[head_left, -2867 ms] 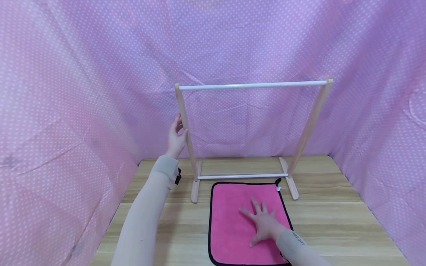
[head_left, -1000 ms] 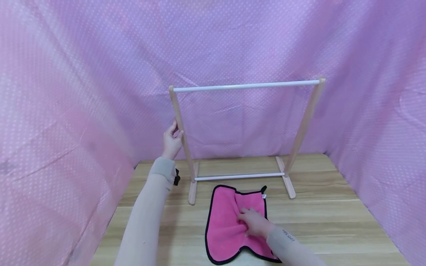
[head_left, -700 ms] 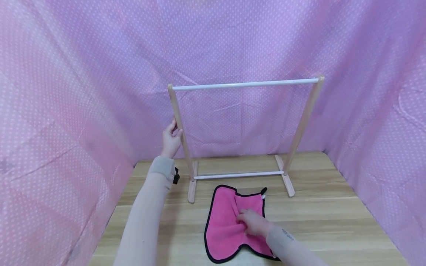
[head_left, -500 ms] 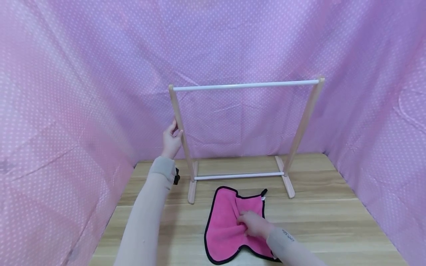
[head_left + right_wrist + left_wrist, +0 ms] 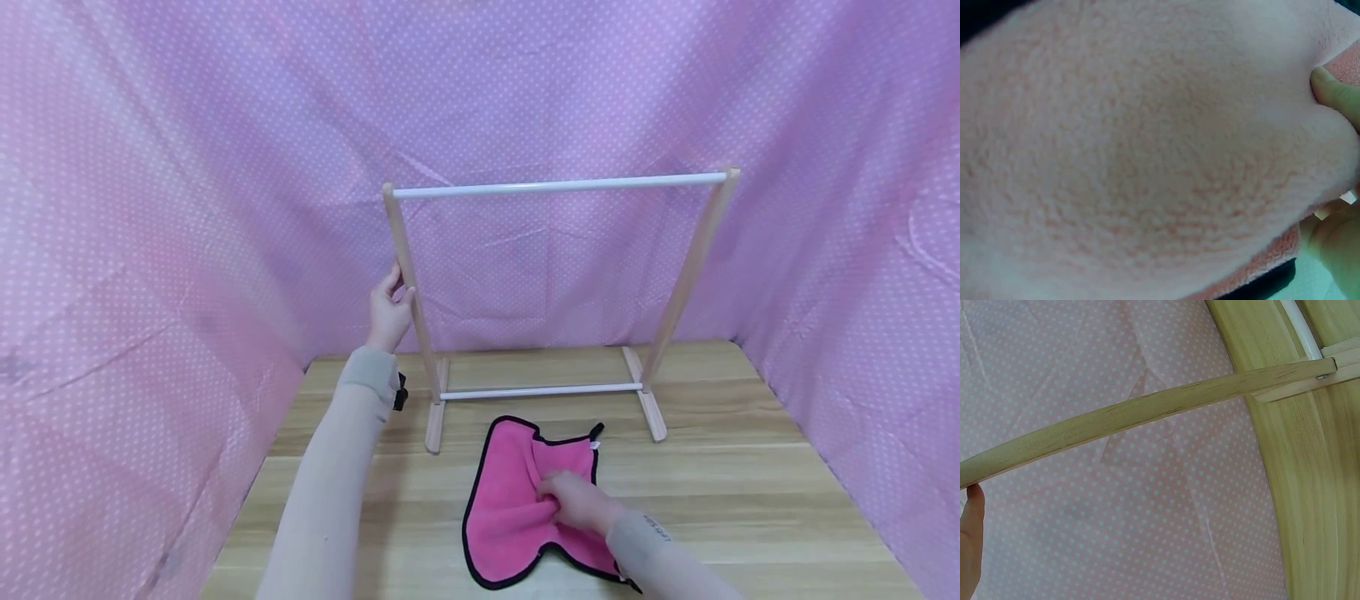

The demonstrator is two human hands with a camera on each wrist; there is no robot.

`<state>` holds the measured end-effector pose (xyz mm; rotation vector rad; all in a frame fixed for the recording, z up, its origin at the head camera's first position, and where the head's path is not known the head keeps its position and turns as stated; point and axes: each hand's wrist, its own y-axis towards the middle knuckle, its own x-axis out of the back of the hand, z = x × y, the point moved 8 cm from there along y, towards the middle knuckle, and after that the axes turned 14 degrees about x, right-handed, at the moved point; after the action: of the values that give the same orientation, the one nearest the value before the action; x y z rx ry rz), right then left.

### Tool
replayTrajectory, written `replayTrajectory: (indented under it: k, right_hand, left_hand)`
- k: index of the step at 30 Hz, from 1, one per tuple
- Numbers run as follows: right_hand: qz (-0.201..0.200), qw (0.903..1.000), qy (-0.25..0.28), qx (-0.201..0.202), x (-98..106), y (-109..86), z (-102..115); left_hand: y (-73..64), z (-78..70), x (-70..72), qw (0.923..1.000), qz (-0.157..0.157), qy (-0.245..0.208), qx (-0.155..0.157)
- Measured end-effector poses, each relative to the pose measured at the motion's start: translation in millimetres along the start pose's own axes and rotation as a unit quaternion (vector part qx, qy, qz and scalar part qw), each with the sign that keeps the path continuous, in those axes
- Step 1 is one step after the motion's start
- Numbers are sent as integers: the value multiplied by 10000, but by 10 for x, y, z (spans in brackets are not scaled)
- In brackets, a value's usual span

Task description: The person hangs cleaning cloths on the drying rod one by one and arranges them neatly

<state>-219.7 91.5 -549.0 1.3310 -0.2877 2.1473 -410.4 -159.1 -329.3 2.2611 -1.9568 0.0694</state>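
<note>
A pink towel [image 5: 502, 508] with black edging lies bunched on the wooden table. My right hand [image 5: 581, 502] pinches a raised fold near its middle. In the right wrist view the fleecy towel [image 5: 1135, 156] fills most of the picture, with the thumb [image 5: 1338, 97] pressed into the fold and other fingers partly hidden below. Behind the towel stands a rack with a white top rod [image 5: 562, 187]. My left hand [image 5: 390, 315] grips its left wooden post [image 5: 422, 333], fingers partly hidden behind. Along the post [image 5: 1116, 415] in the left wrist view, one digit touches the lower edge.
The rack's lower white rod [image 5: 540, 392] and its feet [image 5: 654, 415] stand just behind the towel. Pink dotted fabric [image 5: 562, 92] hangs at the back and both sides. Under the left wrist shows a small black object [image 5: 401, 392].
My right hand lay spread on the flat towel; its fingers have since drawn together, gathering the cloth into a fold and pulling the edges inward. The left hand stays on the post.
</note>
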Motion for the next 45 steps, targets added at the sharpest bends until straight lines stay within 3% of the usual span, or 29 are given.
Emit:
replayTrajectory:
  k: [12,18,26,31,39,45]
  right_hand:
    - [-396,9991,-24,128,197,-13,19]
    - [-810,9957,-219,396,321,3,53]
    - [-852,9959,-67,299,480,62,71]
    - [-1264,9882,-556,663,673,65,154]
    - [-1717,9764,-930,921,964,87,259]
    - [-1859,9705,-1075,1100,1207,106,361]
  left_hand:
    - [16,-43,-32,9999,73,77,-29]
    - [27,-20,-56,9998,158,130,59]
    - [22,12,-21,9999,68,60,119]
    - [26,12,-9,9999,67,34,75]
    - [28,9,1,9998,48,142,88]
    - [32,25,-1,9998,86,112,134]
